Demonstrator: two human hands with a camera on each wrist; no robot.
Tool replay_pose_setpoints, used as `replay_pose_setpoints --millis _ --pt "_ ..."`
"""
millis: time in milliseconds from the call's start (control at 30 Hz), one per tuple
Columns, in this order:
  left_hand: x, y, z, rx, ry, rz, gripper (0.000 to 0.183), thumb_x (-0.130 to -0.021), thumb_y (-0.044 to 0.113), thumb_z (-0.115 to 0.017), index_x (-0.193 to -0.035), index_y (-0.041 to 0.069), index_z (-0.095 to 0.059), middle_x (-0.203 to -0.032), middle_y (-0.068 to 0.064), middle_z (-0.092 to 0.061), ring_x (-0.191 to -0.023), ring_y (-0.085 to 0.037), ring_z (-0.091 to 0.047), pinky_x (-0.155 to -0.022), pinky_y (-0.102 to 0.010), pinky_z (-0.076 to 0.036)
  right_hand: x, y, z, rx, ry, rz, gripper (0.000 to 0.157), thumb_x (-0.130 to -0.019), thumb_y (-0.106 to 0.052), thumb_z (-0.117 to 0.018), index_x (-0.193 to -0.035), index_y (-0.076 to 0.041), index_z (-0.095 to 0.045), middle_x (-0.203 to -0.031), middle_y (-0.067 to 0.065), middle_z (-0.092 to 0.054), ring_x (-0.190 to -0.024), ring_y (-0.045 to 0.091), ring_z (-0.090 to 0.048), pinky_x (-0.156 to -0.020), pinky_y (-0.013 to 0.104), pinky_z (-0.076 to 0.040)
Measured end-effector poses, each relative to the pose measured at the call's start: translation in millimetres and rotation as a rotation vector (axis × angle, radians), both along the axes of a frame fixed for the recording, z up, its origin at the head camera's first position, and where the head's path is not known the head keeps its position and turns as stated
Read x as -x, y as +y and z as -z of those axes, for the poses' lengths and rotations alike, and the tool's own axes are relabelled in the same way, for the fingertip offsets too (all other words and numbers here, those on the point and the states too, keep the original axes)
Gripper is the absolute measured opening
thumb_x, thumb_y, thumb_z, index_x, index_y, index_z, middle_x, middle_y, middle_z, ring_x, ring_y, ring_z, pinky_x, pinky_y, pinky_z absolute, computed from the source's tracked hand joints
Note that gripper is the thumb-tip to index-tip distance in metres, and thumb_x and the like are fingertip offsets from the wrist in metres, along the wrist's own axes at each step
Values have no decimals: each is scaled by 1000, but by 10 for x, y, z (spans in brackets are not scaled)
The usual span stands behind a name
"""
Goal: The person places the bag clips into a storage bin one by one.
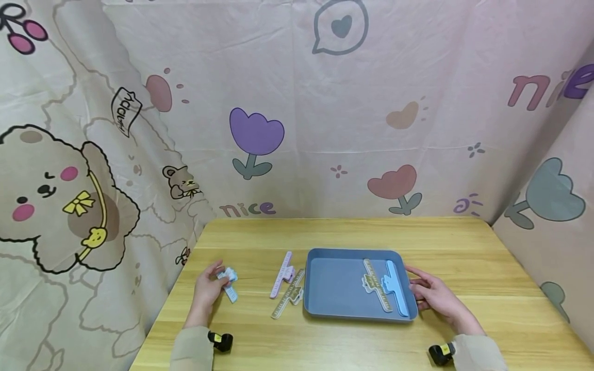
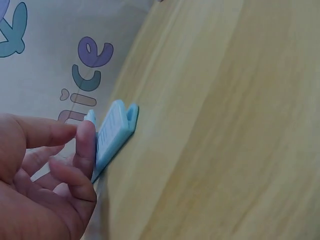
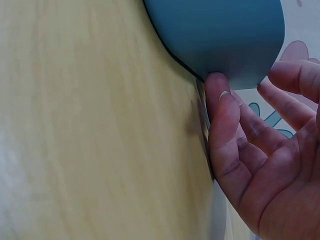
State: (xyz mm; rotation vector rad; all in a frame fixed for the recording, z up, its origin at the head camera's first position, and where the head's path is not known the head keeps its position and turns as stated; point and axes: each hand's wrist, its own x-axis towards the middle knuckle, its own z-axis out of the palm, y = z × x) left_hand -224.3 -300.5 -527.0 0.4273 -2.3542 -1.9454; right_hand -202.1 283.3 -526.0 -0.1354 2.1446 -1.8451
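My left hand [image 1: 207,287] is at the left of the table, its thumb and fingertips pinching a light blue ruler-edged clip [image 1: 231,294]. In the left wrist view the clip [image 2: 114,131] shows beyond the fingertips, low over the wood, with part of its handle hidden behind a finger. At the right end of a blue-grey tray [image 1: 334,312], my right hand [image 1: 433,293] holds the side wall. The right wrist view has fingers at the tray's [image 3: 230,40] rim and others at its bottom edge. Inside the tray lie a clear-and-gold clip [image 1: 381,294] and a blue clip [image 1: 396,290].
Between the left hand and the tray, a purple clip [image 1: 280,278] and another clear-and-gold clip [image 1: 284,305] lie on the wooden table [image 1: 250,340]. The second one lies close by the tray's left wall. A printed curtain [image 1: 301,129] hangs behind the table and along both sides.
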Motion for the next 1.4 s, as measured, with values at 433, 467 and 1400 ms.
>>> replay_pose_setpoints --millis 433,467,1400 --pt "89 -14 39 132 41 -24 59 -85 -12 -65 -140 -8 -45 -127 -32 -54 -82 -13 -60 -65 -23 -55 10 7 5 -25 8 1 61 -101 -8 -50 -153 3 -20 -126 31 -52 -85 27 -66 -65 42 -58" --pt "93 -14 37 144 43 -15 58 -85 -12 -65 -139 -8 -46 -127 -32 -55 -82 -14 -60 -65 -24 -55 9 8 6 -25 6 2 61 -101 -8 -50 -153 3 -20 -126 31 -52 -85 27 -66 -65 42 -58" --pt "120 36 1 227 17 40 20 -89 1 -69 -107 -8 -69 -100 -16 -63 -76 -17 -55 -60 -25 -51 14 16 22 -16 13 1 61 -101 -8 -50 -153 3 -20 -127 32 -52 -86 28 -67 -65 42 -58"
